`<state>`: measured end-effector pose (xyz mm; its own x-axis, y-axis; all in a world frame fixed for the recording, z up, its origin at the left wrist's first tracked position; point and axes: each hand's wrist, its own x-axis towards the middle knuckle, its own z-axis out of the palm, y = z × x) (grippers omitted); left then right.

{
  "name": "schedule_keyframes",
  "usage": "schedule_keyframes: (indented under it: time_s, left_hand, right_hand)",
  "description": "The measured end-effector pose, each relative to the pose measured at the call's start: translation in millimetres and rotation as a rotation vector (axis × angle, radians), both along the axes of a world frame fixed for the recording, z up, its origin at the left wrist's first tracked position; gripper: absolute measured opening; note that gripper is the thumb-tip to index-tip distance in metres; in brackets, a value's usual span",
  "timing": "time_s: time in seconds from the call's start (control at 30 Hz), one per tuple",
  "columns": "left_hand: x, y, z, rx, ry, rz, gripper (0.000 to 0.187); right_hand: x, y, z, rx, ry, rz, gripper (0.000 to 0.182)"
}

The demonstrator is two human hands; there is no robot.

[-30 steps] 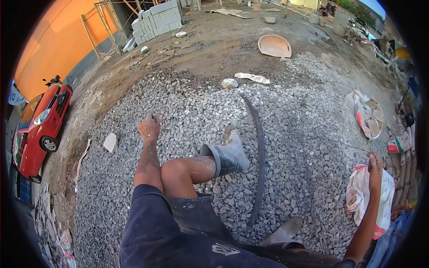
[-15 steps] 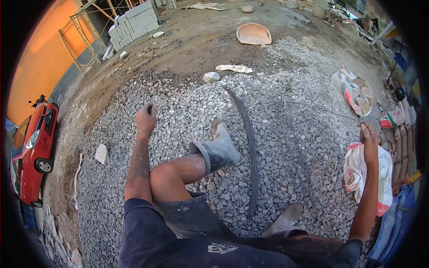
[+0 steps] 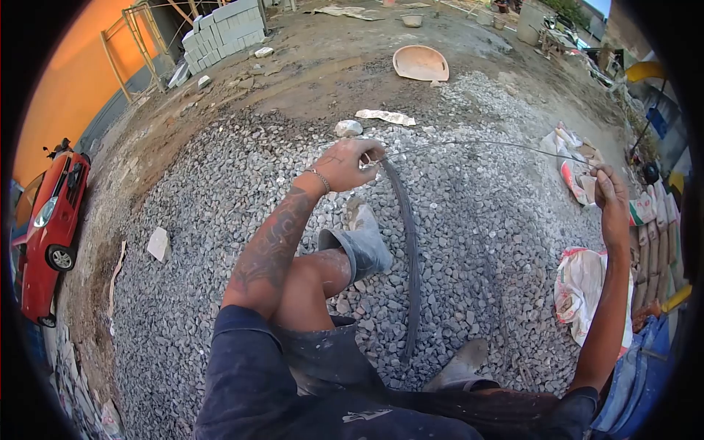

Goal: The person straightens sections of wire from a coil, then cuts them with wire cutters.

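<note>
My right hand (image 3: pixel 611 192), at the right, pinches one end of a thin dark wire (image 3: pixel 499 142). The strand arcs leftward over the gravel to my left hand (image 3: pixel 350 163). There my left fingers are curled around the wire's other end, though their exact contact is partly hidden. Just below my left fingertips begins a long bundle of dark wires (image 3: pixel 412 264), lying curved on the gravel between my boots. A grey, dusty boot (image 3: pixel 364 242) stands left of the bundle; another boot (image 3: pixel 463 367) is at its lower right.
Grey gravel (image 3: pixel 220 220) spreads around me. White sacks (image 3: pixel 583 293) lie at the right, beside stacked bags (image 3: pixel 656 242). A shallow orange-pink basin (image 3: pixel 420 64), a pale stone (image 3: pixel 348 128) and grey blocks (image 3: pixel 227 37) are ahead. A red car (image 3: pixel 55 235) stands left.
My left hand has moved right, from over the gravel to the top of the wire bundle, and meets the wire. My right hand has risen slightly, lifting the strand into an arc.
</note>
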<state>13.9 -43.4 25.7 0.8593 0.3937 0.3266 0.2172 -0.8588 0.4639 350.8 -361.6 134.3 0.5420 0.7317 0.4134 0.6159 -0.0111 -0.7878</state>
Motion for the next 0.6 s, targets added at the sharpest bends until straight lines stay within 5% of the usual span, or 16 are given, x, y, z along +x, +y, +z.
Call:
schedule_keyframes:
  time_s: [0.07,0.2,0.3,0.6]
  left_hand:
    - [-3.7,-3.5,-8.5,0.152,-0.129,0.081,0.025]
    - [-5.5,3.2,-16.4,0.046,0.083,0.182,0.031]
    - [-6.7,-0.2,-19.8,0.308,-0.005,0.282,0.038]
    - [13.7,2.6,-24.6,0.176,-0.059,0.188,0.039]
  right_hand:
    - [-0.8,5.6,-2.2,0.016,0.014,0.009,0.021]
    - [-6.9,6.8,-4.5,0.033,0.043,0.007,0.020]
    - [-13.1,3.5,-6.6,0.045,0.044,-0.008,0.020]
    - [0.1,-7.8,-16.2,0.103,0.055,0.023,0.019]
